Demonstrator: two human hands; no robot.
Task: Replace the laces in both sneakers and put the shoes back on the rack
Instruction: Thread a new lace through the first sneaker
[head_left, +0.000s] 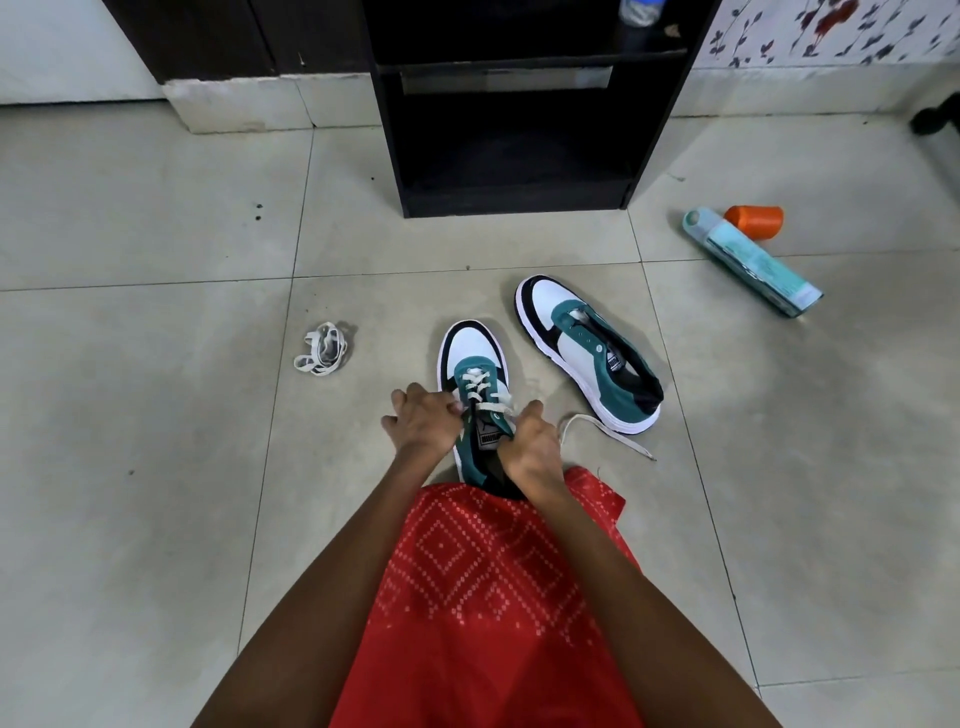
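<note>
A teal, white and black sneaker (470, 351) stands on the floor just in front of me, with a white lace (480, 387) threaded through its lower eyelets. My left hand (423, 423) grips the shoe's left side at the eyelets. My right hand (530, 441) pinches the lace at the shoe's right side; a loose lace end (608, 428) trails right across the tile. A second matching sneaker (587, 353) lies to the right with no lace in it. A bundled white lace (322, 348) lies on the floor to the left.
The black shoe rack (509, 197) stands straight ahead, its lower shelf open. A teal spray can (753, 262) and an orange cap (756, 221) lie at the right. My red patterned garment (483, 597) covers my lap. Grey floor tiles (156, 467) surround everything.
</note>
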